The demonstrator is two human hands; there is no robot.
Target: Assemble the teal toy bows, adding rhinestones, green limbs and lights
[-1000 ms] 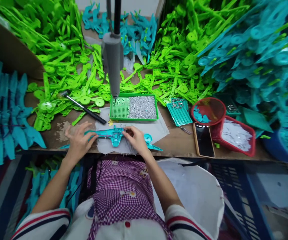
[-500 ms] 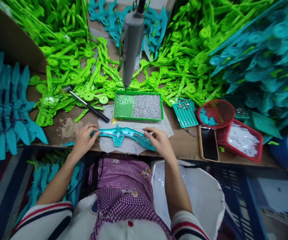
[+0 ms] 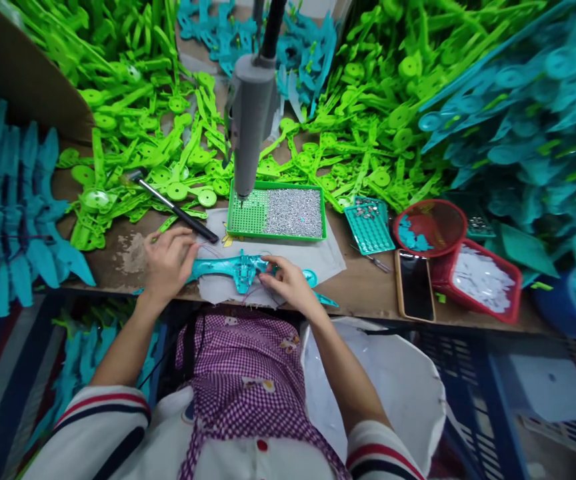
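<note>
A teal plastic toy part [image 3: 218, 267], long with a cross-shaped middle, lies open side up on a whitish cloth [image 3: 328, 250] at the table's front edge. My left hand [image 3: 169, 263] is closed at its left end, fingers pinched, with a thin dark-red wire [image 3: 211, 251] running from the fingertips toward the middle. My right hand [image 3: 291, 285] is closed on the part just right of its middle, thumb and fingers together over the wires; what lies under the fingertips is hidden. Above hangs a grey electric screwdriver [image 3: 251, 127], its tip over the green screw tray [image 3: 275, 237].
A hammer [image 3: 178, 210] lies left of the tray. To the right are a teal tray [image 3: 369, 227], a phone [image 3: 415, 287], a red round bowl [image 3: 431, 227] and a red basket [image 3: 488, 280] of white pieces. Heaps of lime-green parts [image 3: 168, 133] and teal parts [image 3: 523, 120] surround the work spot.
The teal part has shifted a little to the right. My right hand has moved left to its middle, and my left hand has risen slightly. The hanging screwdriver has swung left and lower.
</note>
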